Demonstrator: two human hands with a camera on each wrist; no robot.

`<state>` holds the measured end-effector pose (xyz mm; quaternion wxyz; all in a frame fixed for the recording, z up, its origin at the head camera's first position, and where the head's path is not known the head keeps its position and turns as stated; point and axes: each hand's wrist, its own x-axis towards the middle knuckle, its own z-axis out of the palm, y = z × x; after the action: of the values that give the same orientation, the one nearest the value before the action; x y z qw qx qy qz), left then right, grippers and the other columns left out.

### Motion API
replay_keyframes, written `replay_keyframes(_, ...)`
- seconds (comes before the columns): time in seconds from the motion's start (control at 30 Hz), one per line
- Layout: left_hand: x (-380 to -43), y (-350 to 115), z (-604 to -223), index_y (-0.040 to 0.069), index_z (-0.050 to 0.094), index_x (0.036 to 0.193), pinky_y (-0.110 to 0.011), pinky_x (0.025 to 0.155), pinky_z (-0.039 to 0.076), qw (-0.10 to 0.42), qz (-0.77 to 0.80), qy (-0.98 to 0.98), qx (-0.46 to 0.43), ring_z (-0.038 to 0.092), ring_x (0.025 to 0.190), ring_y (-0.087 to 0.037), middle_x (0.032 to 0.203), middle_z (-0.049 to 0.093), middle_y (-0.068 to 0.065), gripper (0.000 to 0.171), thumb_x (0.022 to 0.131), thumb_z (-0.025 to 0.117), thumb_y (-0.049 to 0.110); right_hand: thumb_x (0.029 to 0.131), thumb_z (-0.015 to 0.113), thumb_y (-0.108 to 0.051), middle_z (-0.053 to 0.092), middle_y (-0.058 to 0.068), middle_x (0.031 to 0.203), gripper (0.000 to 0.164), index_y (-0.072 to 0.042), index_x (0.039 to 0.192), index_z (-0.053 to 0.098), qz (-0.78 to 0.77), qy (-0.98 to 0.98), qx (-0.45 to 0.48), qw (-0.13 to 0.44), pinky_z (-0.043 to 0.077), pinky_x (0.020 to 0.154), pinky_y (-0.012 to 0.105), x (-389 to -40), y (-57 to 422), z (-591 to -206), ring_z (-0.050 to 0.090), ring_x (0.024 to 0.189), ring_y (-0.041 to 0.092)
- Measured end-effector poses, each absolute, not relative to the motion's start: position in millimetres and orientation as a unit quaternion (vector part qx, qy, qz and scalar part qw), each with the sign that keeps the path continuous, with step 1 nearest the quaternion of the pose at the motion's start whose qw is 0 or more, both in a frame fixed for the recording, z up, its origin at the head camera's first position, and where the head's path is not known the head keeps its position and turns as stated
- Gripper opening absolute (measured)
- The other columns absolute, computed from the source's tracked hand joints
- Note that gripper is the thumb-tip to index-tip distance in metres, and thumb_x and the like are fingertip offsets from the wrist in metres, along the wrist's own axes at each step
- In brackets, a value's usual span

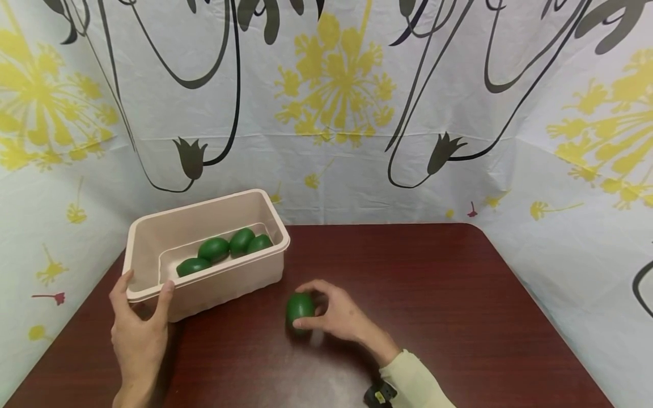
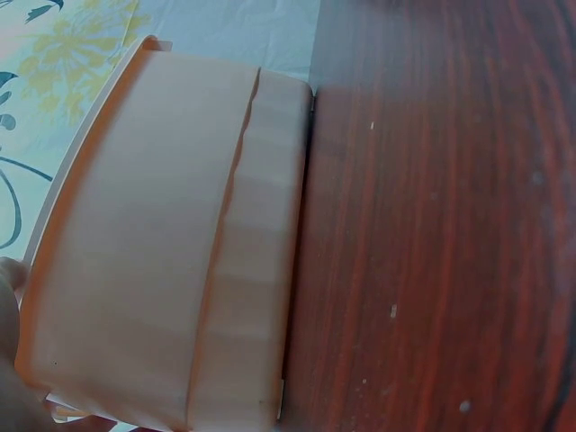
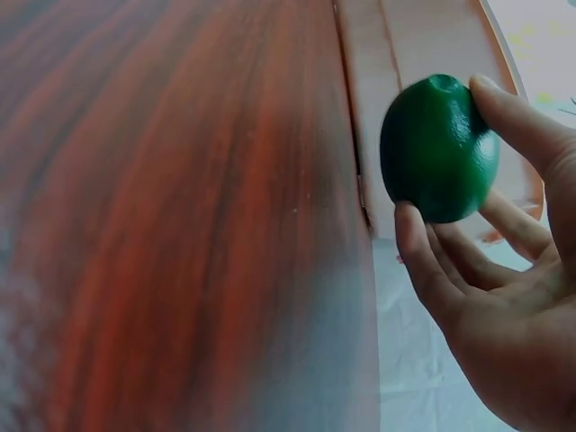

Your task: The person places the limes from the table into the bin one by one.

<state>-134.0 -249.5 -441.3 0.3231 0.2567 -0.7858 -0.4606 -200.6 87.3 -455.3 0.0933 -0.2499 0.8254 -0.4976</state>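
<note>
My right hand (image 1: pixel 334 311) pinches a glossy green lime (image 1: pixel 299 306) between thumb and fingers, to the right of the bin's near side. In the right wrist view the lime (image 3: pixel 438 148) shows a small dimple at one end; whether it touches the table I cannot tell. At the near left corner of a beige plastic bin (image 1: pixel 229 292), my left hand (image 1: pixel 140 337) grips the rim with thumb and fingers. Several more green limes (image 1: pixel 213 249) lie inside on the bin's floor. The left wrist view shows mostly the bin's outer wall (image 2: pixel 153 216).
Under everything is a dark red-brown wooden table (image 1: pixel 408 283) with a rounded far right corner. A pale cloth (image 1: pixel 336 181) with yellow and grey flower prints hangs behind and along both sides. A small black device (image 1: pixel 380 394) is on my right wrist by the sleeve.
</note>
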Motion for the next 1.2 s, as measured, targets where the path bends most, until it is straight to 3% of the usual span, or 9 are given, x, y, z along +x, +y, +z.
replay_keyframes(0.17,-133.7,-249.1,-440.8,0.040,0.032,0.161,-0.067,0.107,0.033,0.324,-0.459,-0.787,0.256,0.051,0.136,-0.052,0.158,0.049,-0.022,0.078,0.095,0.072,0.046,0.079,0.092,-0.033,0.069,-0.001,0.123,0.061,-0.020,0.133,0.066,-0.514,0.824,-0.233,0.059,0.059,0.081,0.029,-201.5,86.9,-453.6,0.071,0.095,0.019)
replay_keyframes(0.6,-134.4,-248.9,-440.4,0.042,0.032,0.160,-0.066,0.107,0.033,0.321,-0.458,-0.786,0.261,0.053,0.134,-0.049,0.154,0.053,-0.024,0.077,0.095,0.072,0.048,0.079,0.092,-0.031,0.067,0.000,0.126,0.060,-0.022,0.132,0.066,-0.537,0.819,-0.202,-0.018,0.060,0.087,0.051,-205.8,84.2,-446.8,0.070,0.098,0.027)
replay_keyframes(0.8,-133.7,-251.1,-438.6,0.045,0.034,0.159,-0.064,0.106,0.035,0.326,-0.456,-0.784,0.266,0.054,0.132,-0.046,0.154,0.055,-0.022,0.075,0.094,0.073,0.048,0.078,0.093,-0.027,0.067,0.000,0.126,0.062,-0.019,0.133,0.067,-0.559,0.805,-0.196,-0.038,0.061,0.088,0.050,-207.3,78.5,-443.5,0.071,0.095,0.027)
replay_keyframes(1.2,-135.6,-251.0,-442.2,0.039,0.032,0.161,-0.068,0.106,0.033,0.322,-0.456,-0.788,0.261,0.053,0.132,-0.052,0.152,0.054,-0.028,0.077,0.095,0.072,0.046,0.078,0.093,-0.025,0.067,-0.001,0.127,0.062,-0.023,0.134,0.066,-0.590,0.784,-0.173,-0.087,0.060,0.091,0.046,-207.6,73.7,-439.0,0.069,0.100,0.027)
